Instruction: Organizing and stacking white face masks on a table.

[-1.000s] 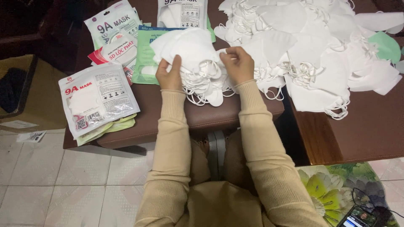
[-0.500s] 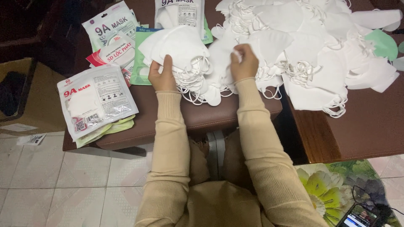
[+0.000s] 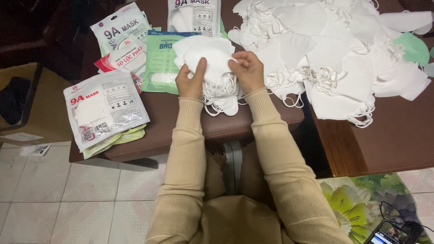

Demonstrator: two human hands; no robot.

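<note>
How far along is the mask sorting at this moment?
Done: sealed printed mask packets lie at the table's left. In hand: left hand and right hand both grip a small stack of white folded face masks. Left: a large loose heap of white masks covers the right side.

A small stack of white, folded fabric face masks (image 3: 209,61) lies flat on the brown padded seat. Its white elastic ear loops spill loose over the near edge.

masks (image 3: 212,58): matt white fabric | packets (image 3: 106,110): glossy plastic | stool (image 3: 226,124): smooth brown leatherette | table (image 3: 384,140): polished wood
</note>
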